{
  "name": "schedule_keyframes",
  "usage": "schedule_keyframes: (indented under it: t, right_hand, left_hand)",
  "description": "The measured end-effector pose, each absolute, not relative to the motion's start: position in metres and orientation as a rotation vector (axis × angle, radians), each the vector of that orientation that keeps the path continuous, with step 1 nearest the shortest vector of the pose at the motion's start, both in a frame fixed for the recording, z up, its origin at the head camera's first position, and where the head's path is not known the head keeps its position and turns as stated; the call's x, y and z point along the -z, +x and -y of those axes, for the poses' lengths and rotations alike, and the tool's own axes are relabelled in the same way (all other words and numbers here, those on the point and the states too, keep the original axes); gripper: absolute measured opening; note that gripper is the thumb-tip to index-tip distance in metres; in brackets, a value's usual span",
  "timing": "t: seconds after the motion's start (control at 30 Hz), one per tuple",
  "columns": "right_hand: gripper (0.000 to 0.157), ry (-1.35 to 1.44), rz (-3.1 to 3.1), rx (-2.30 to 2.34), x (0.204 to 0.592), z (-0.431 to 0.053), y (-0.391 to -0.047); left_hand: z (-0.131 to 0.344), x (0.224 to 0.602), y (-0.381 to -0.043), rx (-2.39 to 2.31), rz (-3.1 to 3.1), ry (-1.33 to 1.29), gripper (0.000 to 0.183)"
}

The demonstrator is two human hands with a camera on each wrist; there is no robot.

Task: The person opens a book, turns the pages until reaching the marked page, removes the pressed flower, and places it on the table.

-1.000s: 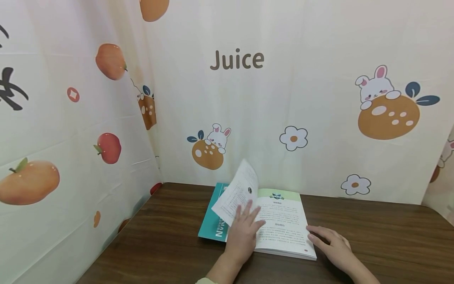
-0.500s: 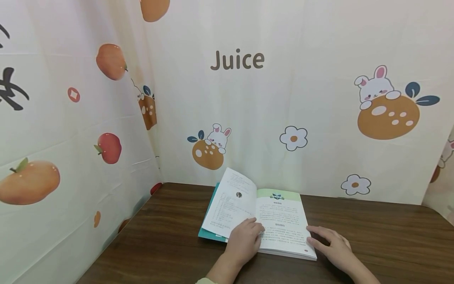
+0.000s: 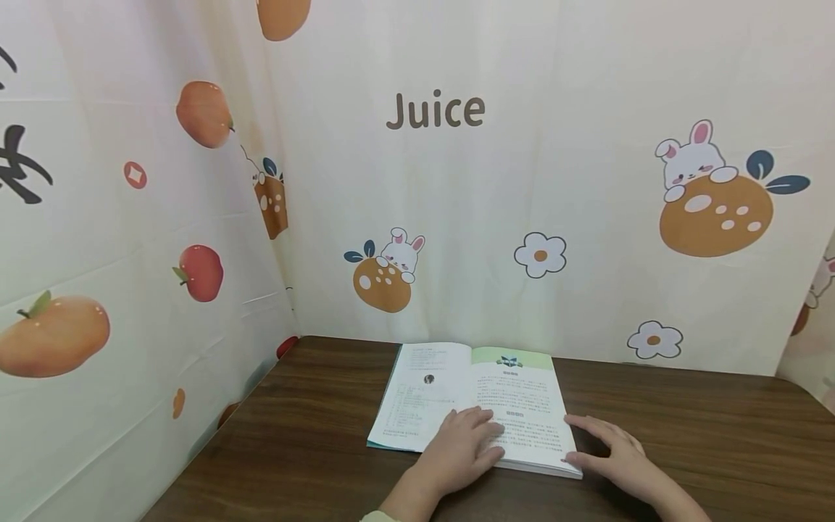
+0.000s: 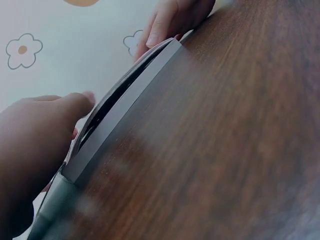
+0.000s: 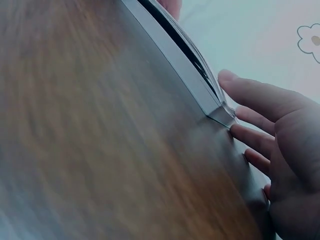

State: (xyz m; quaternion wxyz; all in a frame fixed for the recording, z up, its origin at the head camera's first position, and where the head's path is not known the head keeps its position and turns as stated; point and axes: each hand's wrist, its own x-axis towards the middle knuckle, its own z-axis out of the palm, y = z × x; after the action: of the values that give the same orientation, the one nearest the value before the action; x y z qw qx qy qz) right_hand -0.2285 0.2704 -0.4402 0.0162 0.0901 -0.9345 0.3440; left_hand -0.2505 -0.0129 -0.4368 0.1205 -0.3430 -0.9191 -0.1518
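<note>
An open book [image 3: 522, 428] lies on the brown table, its printed pages spread and a thin teal cover edge showing at the lower left. My left hand [image 3: 459, 449] rests palm down over the lower middle of the pages, fingers loosely bent. At the book's right edge is my right hand [image 3: 616, 457], thumb at the lower corner and fingers along the side. In the right wrist view the right hand [image 5: 295, 140] has its thumb touching the page edges. The left wrist view shows the left hand [image 4: 40, 135] above the book's near edge [image 4: 120, 117], with a dark gap between the pages.
Dark wood table [image 3: 274, 435] extends on both sides of the book. Behind it hangs a pale curtain [image 3: 483, 188] printed with rabbits, oranges and flowers. Another fruit-printed curtain [image 3: 130, 304] runs along the left edge.
The raised left page has come down to the left and now lies flat over the teal cover. My left hand has shifted slightly right; the right thumb has moved down the edge toward the corner.
</note>
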Motion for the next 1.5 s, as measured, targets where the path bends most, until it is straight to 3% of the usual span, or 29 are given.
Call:
schedule_keyframes:
  t: [0.67,0.83,1.2,1.33,1.5]
  right_hand:
    - [0.066,0.328,2.801,-1.031,0.44,-0.269,-0.23]
    - [0.067,0.296,2.761,-1.018,0.441,-0.264,-0.231]
    - [0.051,0.184,2.859,-1.111,0.438,-0.265,-0.23]
    - [0.045,0.217,2.852,-1.053,0.44,-0.265,-0.23]
    - [0.048,0.239,2.85,-1.014,0.444,-0.266,-0.23]
  left_hand:
    - [0.01,0.436,-0.255,0.445,2.824,-0.977,0.054]
    - [0.011,0.438,-0.254,0.438,2.804,-0.964,0.05]
    - [0.012,0.437,-0.255,0.417,2.586,-0.958,0.029]
    - [0.013,0.436,-0.255,0.431,2.453,-0.96,0.046]
    - [0.015,0.436,-0.257,0.409,2.213,-0.96,0.063]
